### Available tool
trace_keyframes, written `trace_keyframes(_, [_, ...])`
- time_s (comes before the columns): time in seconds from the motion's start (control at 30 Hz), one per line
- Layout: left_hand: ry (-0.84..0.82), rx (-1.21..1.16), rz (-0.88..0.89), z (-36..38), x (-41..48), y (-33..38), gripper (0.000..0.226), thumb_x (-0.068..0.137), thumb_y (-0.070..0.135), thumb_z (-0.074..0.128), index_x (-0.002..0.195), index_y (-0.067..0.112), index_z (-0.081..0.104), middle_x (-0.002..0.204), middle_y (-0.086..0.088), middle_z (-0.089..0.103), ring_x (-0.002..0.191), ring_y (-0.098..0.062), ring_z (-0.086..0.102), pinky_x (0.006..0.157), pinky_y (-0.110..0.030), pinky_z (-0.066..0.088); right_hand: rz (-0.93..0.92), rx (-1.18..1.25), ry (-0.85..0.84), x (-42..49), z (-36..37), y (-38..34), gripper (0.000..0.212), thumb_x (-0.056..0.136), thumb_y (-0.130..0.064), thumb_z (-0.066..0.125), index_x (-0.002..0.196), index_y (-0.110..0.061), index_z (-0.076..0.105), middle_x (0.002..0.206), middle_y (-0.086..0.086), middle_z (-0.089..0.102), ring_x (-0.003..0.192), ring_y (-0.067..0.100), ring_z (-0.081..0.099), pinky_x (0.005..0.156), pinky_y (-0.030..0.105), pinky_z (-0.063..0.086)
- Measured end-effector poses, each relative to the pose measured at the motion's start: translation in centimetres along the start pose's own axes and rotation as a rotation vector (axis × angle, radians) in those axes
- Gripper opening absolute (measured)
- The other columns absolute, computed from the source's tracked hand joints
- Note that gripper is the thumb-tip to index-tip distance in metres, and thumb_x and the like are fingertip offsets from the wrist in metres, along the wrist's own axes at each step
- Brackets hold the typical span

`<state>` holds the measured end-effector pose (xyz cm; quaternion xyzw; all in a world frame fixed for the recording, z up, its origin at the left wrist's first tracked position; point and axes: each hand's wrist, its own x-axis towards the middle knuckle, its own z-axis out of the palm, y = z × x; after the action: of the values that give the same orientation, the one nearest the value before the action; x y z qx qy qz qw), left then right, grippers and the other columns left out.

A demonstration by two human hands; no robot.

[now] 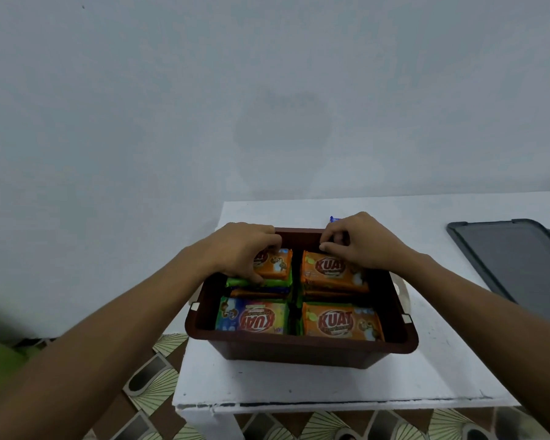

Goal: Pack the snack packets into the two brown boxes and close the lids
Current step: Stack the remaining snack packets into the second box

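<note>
A brown box (302, 346) stands on the white table (302, 385), open at the top, filled with stacked snack packets in four piles. My left hand (238, 249) rests on the far-left orange packet (275, 265), fingers curled around it. My right hand (359, 242) hovers at the far-right orange packet (329, 273), fingertips pinching at its far edge by the box wall. A green packet (251, 317) lies near-left and another orange one (340, 322) near-right. Only one brown box is in view.
A dark grey lid (515, 265) lies flat on the table at the right. A small blue item (334, 219) peeks out behind the box. A white clip handle (405, 300) sits on the box's right side. The wall rises behind; patterned floor tiles (153, 385) lie left of the table.
</note>
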<state>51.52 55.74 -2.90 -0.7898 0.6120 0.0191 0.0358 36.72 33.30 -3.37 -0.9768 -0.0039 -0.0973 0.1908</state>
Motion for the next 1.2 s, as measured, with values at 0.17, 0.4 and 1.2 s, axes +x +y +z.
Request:
trace_keyframes(0.17, [0.033, -0.175, 0.024, -1.2, 1.4, 0.4, 0.048, 0.066, 0.056, 0.076, 0.098, 0.031, 0.051, 0.084, 0.012, 0.057, 0.074, -0.008, 0.054, 0.062, -0.028, 0.046, 0.094, 0.202, 0.149, 1.5, -0.9, 1.7, 0.013, 0.088, -0.028, 0.067, 0.075, -0.027, 0.069, 0.056, -0.005, 0.059, 0.052, 0.006, 0.052, 0.054, 0.012, 0.037])
trace_keyframes(0.4, [0.218, -0.453, -0.138, -2.5, 10.1, -1.5, 0.023, 0.084, 0.042, 0.070, 0.093, 0.024, 0.058, 0.071, 0.006, 0.056, 0.059, -0.006, 0.047, 0.059, -0.022, 0.038, 0.206, 0.236, 0.046, 4.7, -2.6, 9.0, 0.006, 0.090, -0.022, 0.064, 0.088, -0.025, 0.069, 0.072, -0.005, 0.070, 0.068, 0.008, 0.063, 0.060, 0.021, 0.045])
trace_keyframes(1.2, [-0.133, -0.541, -0.293, 4.6, 23.0, -4.6, 0.034, 0.086, 0.048, 0.066, 0.106, 0.021, 0.059, 0.090, 0.007, 0.061, 0.081, -0.012, 0.059, 0.072, -0.027, 0.048, 0.488, -0.042, -0.141, 9.2, 3.2, 24.0, 0.062, 0.076, -0.066, 0.064, 0.121, -0.026, 0.048, 0.131, 0.002, 0.049, 0.122, 0.021, 0.044, 0.096, 0.043, 0.042])
